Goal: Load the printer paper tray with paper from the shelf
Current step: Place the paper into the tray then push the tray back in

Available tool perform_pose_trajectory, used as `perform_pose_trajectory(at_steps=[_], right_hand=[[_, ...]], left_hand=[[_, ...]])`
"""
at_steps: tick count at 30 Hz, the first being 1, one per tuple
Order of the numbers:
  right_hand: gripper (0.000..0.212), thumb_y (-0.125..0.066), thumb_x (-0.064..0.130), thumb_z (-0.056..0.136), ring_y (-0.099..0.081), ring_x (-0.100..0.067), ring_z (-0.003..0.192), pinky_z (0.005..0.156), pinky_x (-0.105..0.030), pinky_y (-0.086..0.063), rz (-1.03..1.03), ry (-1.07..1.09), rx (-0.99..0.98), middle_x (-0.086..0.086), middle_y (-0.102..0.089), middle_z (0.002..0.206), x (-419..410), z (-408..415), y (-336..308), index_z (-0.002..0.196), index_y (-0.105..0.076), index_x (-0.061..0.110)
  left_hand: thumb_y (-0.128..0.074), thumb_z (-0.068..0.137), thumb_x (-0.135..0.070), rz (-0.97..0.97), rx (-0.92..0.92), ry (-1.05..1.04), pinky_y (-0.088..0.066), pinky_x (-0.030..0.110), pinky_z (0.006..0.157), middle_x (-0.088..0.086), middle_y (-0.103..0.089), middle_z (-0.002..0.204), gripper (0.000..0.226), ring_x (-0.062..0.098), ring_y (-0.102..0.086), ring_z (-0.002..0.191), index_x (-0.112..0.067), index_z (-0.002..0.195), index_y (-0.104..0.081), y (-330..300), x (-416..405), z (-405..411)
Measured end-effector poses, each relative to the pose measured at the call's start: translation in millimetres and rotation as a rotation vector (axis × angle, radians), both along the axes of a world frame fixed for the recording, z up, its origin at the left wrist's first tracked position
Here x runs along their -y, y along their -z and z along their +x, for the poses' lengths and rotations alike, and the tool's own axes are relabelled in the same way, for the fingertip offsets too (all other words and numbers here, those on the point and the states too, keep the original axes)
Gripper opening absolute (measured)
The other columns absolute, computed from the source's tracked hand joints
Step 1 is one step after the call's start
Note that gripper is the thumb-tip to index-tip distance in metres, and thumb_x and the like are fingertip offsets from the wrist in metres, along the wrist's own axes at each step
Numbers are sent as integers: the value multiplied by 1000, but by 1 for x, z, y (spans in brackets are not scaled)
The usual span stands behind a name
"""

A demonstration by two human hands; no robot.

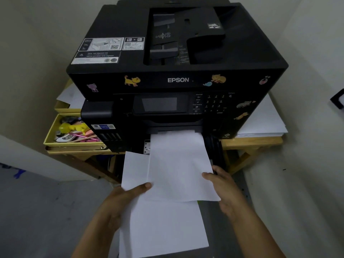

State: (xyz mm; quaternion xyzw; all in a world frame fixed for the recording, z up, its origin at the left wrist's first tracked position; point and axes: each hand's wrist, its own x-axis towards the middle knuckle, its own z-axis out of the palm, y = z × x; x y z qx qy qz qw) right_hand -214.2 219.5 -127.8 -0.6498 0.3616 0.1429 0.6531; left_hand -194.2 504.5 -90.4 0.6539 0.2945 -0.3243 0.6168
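A black Epson printer [176, 53] stands on a wooden shelf unit. White paper [178, 164] lies on its pulled-out tray [215, 146], far edge inside the front slot, near end sticking out toward me. My right hand [223, 185] pinches that sheet's right edge, thumb on top. My left hand [121, 200] grips a second batch of white paper [163, 228] by its left edge, thumb on top. This batch lies under the first sheet and reaches toward me. Most of the tray is hidden by paper.
A yellow open drawer [50, 138] with pens and small items sits left of the printer. A stack of white paper [264, 123] lies on the wooden shelf [251, 141] at the right. Walls close in on both sides; grey floor lies below.
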Motion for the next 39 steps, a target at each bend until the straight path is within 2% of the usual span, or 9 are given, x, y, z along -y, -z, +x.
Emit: perform_pose_trajectory(at_steps=[2,5,10,18,24,27,30,35,39], right_hand=[[18,-65,15,104,-66,-22,98,77,-36,-55,12,15,3,1,-71,111,-1,2,1,118,-66,27],[17,-67,14,103,-68,-24,101,84,-40,-56,37,28,2,-1,-73,113,-1,8,3,110,-68,30],[19,-68,13,101,-68,-24,100,79,-36,-55,57,18,8,-2,-74,112,2,18,3,114,-70,27],[23,-67,12,102,-67,-23,96,74,-34,-54,95,26,-23,-4,-73,110,9,28,5,124,-70,17],[24,-68,12,102,-71,-28,104,77,-38,-57,165,-30,-26,-7,-76,116,14,22,2,125,-71,17],[26,-70,13,101,-72,-31,108,75,-37,-57,183,-50,-55,-10,-77,118,16,16,1,126,-72,17],[22,-70,14,101,-71,-31,106,70,-35,-56,191,-74,-80,-11,-76,116,15,7,-1,122,-72,16],[19,-71,11,99,-74,-31,104,73,-36,-59,214,-55,-89,-12,-80,113,12,-5,0,117,-76,14],[18,-71,18,101,-74,-33,106,75,-37,-60,223,-9,-88,-13,-80,112,10,-2,2,117,-76,14]], left_hand=[[-91,75,-23,3,10,-9,-63,50,88,17,-82,101,48,38,-80,91,-8,118,-76,1,0,1],[-95,72,-27,1,28,-26,-63,45,84,15,-83,100,54,36,-81,88,-8,118,-75,4,0,3],[-99,39,-44,-17,15,-31,-60,57,96,16,-83,102,87,40,-80,93,-11,116,-75,6,1,9],[-101,40,-46,1,10,-85,-60,58,95,16,-83,102,91,40,-79,94,-11,119,-74,8,8,10],[-98,34,-46,4,14,-75,-64,51,82,17,-83,96,89,39,-81,84,-12,113,-74,5,6,2],[-100,37,-44,11,6,-67,-61,57,92,18,-82,99,89,42,-80,89,-10,115,-75,4,1,-2],[-98,36,-41,10,5,-53,-60,57,94,18,-82,99,85,41,-80,87,-9,112,-77,1,-3,-6],[-97,51,-31,-8,3,-46,-59,58,97,21,-82,100,69,43,-80,89,-4,112,-78,-4,-10,-15],[-99,66,-24,4,5,-48,-60,57,95,20,-82,100,57,42,-80,89,-5,114,-77,-2,-9,-17]])
